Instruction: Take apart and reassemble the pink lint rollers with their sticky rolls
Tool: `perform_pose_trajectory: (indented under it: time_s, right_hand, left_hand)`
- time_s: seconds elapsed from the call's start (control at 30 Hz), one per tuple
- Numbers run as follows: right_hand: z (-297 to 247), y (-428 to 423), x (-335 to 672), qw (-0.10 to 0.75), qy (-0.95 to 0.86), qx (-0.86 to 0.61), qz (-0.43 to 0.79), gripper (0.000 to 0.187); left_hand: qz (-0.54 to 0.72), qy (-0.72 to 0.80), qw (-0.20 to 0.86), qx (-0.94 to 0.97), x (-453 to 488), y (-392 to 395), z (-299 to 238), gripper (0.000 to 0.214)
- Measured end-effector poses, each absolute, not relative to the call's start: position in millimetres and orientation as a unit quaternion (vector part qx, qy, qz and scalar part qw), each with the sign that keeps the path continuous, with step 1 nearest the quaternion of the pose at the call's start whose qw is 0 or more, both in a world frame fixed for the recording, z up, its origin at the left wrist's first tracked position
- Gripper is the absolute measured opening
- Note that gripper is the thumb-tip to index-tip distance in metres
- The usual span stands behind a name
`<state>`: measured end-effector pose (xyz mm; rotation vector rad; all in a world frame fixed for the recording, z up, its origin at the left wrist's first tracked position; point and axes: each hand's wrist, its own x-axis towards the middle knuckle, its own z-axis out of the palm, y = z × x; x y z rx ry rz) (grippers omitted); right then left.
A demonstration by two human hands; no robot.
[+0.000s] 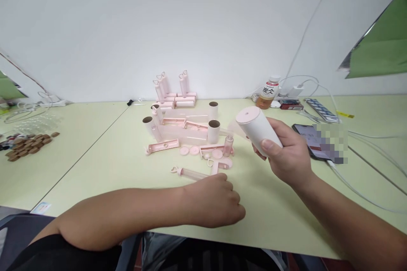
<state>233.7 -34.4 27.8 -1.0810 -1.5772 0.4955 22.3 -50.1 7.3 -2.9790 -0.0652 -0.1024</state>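
Your right hand [288, 152] has the white cylinder [256, 129] in a closed grip: the thumb lies across its near side and the other fingers wrap round behind, so about half its length sticks out past them. You hold it off the table [127, 169], above the right half, tilted with its free end up and to the left. That end is a flat, pale pink cap with a small mark in the middle; the body is plain white and smooth. The lower end is buried in your palm and cannot be seen.

Your left hand [213, 201] rests knuckles-up near the table's front edge, fingers curled under. You cannot tell whether they enclose anything. Just beyond it lies a clear tube [190, 172] with a pink heart-shaped tip; whether the fingers touch it is unclear.

Farther towards the middle sits a scatter of pink parts [190, 131] and cardboard-cored rolls, too small to sort out. A bottle [269, 91] stands at the far edge, a phone [313, 142] lies right of your hand, partly blurred, and brown pieces [28, 144] lie by the left edge.
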Motion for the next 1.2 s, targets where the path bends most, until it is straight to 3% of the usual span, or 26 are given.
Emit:
perform_pose_trajectory:
  time_s: [0.13,0.23,0.3,0.47,0.53,0.73,1.2]
  right_hand:
    - [24.1,-35.9,232.2,0.551,-0.657,-0.444,0.261,0.044]
    - [22.4,-35.4,232.7,0.523,-0.677,-0.433,0.282,0.035]
    - [23.5,-34.4,232.9,0.490,-0.698,-0.441,0.280,0.029]
    - [26.6,-32.5,230.4,0.422,-0.732,-0.456,0.279,0.027]
    - [25.3,-32.3,229.5,0.404,-0.741,-0.451,0.289,0.027]
    - [18.9,-32.0,229.5,0.398,-0.743,-0.427,0.329,0.027]
    - [13.4,-34.1,223.8,0.399,-0.718,-0.411,0.395,0.030]
  left_hand:
    - [-0.077,-0.018,0.101,-0.992,20.3,-37.4,-6.6,0.013]
    - [-0.135,-0.017,0.070,-0.988,11.7,-28.0,-12.5,0.029]
    - [-0.207,-0.083,0.001,-0.975,2.4,-21.5,-10.2,0.041]
    - [-0.386,-0.333,-0.240,-0.826,-14.8,-9.4,13.1,0.035]
    - [-0.401,-0.323,-0.305,-0.801,-13.8,-6.2,19.9,0.046]
    - [-0.397,-0.303,-0.424,-0.755,-7.8,1.8,21.3,0.043]
    - [-0.365,-0.322,-0.499,-0.717,-15.1,0.3,18.0,0.043]
